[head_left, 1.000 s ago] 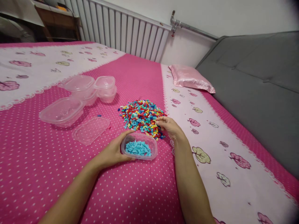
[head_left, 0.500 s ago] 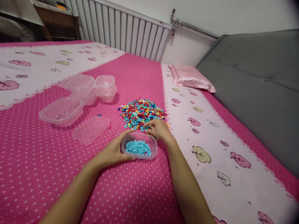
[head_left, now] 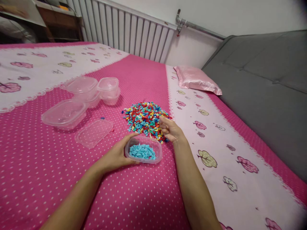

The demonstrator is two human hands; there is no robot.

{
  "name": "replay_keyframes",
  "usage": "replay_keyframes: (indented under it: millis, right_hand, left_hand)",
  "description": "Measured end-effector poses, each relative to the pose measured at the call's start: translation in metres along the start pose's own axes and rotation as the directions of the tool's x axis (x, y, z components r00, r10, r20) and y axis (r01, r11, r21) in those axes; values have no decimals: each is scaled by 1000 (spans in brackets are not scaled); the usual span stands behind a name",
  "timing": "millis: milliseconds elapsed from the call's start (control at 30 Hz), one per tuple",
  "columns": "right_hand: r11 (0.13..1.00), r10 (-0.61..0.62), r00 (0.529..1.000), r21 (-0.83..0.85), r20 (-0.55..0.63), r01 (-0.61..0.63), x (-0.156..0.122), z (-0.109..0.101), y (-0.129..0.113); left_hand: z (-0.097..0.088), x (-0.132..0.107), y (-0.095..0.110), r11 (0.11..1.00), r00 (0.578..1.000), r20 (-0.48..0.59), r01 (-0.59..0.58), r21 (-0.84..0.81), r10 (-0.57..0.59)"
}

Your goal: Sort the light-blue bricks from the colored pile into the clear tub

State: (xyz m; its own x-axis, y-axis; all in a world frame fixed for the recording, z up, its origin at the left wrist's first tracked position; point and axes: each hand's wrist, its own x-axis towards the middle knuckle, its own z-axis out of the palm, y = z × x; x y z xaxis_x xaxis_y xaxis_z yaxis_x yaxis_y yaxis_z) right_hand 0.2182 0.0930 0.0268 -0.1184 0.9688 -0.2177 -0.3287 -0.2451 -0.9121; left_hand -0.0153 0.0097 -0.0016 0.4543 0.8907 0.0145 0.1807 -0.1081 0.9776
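Observation:
My left hand (head_left: 116, 156) grips the near-left rim of a small clear plastic container (head_left: 143, 152) that holds several light-blue pieces. A heap of small coloured plastic pieces (head_left: 144, 118), red, blue, yellow and turquoise, lies just beyond the container on the pink dotted bedspread. At the heap's near-right edge my right hand (head_left: 170, 130) is raised slightly, its fingers curled in a pinch. What the fingers hold is too small to make out.
A loose clear lid (head_left: 94, 132) lies left of the container. Behind it stand several clear lidded tubs (head_left: 64, 113), (head_left: 108, 87). A pink satin pillow (head_left: 195, 81) lies further back. A grey sofa (head_left: 263, 92) borders the right, and a white radiator (head_left: 124, 30) lines the wall.
My right hand went from the heap's right edge to the container rim, then back to the heap's right side, now lifted with fingers pinched. The left hand and container stayed put.

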Motion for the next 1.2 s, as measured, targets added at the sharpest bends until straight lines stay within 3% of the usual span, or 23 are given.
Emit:
replay_keyframes:
  millis: [67,133,233,300,367,433,533,600,667,733,833,900,967,1033,1100,1200]
  right_hand:
    - [925,90,996,370,3,-85,1,-10,-9]
    - [789,144,990,605,-13,-107,1,-21,-15]
    - [648,200,973,761,-116,-42,2,-32,-20]
    - [662,227,943,749,-244,34,3,-35,-20]
    - [747,196,906,656,-374,109,6,-35,-17]
    - [867,88,887,473,-454,156,10,-34,-11]
    - [979,-189,856,-25,-481,202,16,-33,3]
    - [891,-364,826,-419,-430,174,19,-33,12]
    - [710,-451,819,-699,-355,87,22,-33,19]
    - [555,-481,824,-831,-300,21,24,-33,22]
    - [475,-510,816,-880,-272,4,27,-34,24]
    - [501,-515,810,-865,-280,19,29,-34,26]
    - [622,-501,812,-777,-300,97,29,-34,26]
    - [810,-419,847,-556,-326,187,27,-32,24]
    - [945,-283,906,-256,-315,206,24,-30,19]
    - [988,-112,962,77,-248,135,18,-28,8]
  left_hand:
    - [0,0,0,1000,1000,-2,9,5,-9]
    - [0,0,1,1000,1000,-3,14,9,-14]
    - [0,0,0,1000,1000,1,22,3,-22]
    - [0,0,-1,1000,1000,1,28,-1,-28]
    - [-1,0,-3,1000,1000,1,24,-2,-24]
    - [-1,0,-4,1000,1000,6,12,-2,-12]
    - [-1,0,-5,1000,1000,10,4,0,-4]
    - [-1,0,-4,1000,1000,9,7,3,-7]
    - [-1,0,-2,1000,1000,6,12,3,-12]
    - [0,1,-1,1000,1000,4,17,-2,-17]
    - [0,1,-1,1000,1000,6,17,0,-17]
    - [0,1,-1,1000,1000,5,20,5,-20]
    - [0,0,-1,1000,1000,4,26,5,-26]
    - [0,0,-1,1000,1000,6,27,4,-27]
    - [0,0,-1,1000,1000,10,27,-8,-27]
    - [1,0,0,999,999,9,37,-32,-37]
